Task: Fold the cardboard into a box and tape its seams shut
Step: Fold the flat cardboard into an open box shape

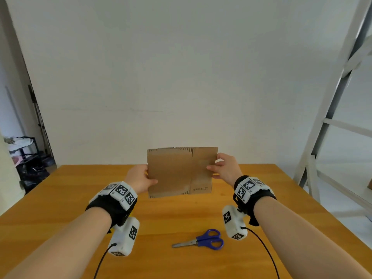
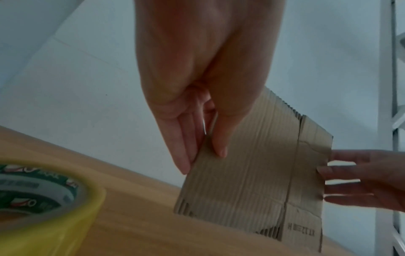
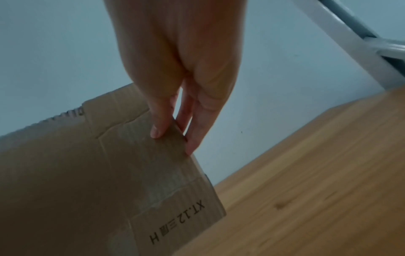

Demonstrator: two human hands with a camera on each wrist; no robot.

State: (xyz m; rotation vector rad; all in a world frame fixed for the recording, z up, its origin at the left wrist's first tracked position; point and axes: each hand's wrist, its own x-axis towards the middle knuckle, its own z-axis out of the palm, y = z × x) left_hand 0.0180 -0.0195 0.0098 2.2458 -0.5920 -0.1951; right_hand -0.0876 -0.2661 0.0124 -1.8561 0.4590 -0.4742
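Left fingers: the left hand (image 1: pixel 141 179) pinches the left edge of the cardboard (image 1: pixel 181 172), thumb on the near face, fingers (image 2: pixel 184 142) pressed together behind it.
Right fingers: the right hand (image 1: pixel 225 168) pinches the right edge, thumb (image 3: pixel 160 121) in front, fingers behind, slightly spread.
Cardboard: flat, unfolded, upright in the air above the middle of the tabletop (image 1: pixel 281 198), touching nothing else.
Risk, grip: both holds sit at the very edges; pushing inward to open the sleeve could likely slip a thumb off and drop it.
Risk, crease: pressure away from the scored line may buckle a panel.
Risk, tools: the scissors (image 1: pixel 201 240) lie near the front edge and the tape roll (image 2: pixel 43 199) under the left wrist; a lowered forearm could knock either.
Pose: both forearms reach forward, wrists level, palms facing inward.
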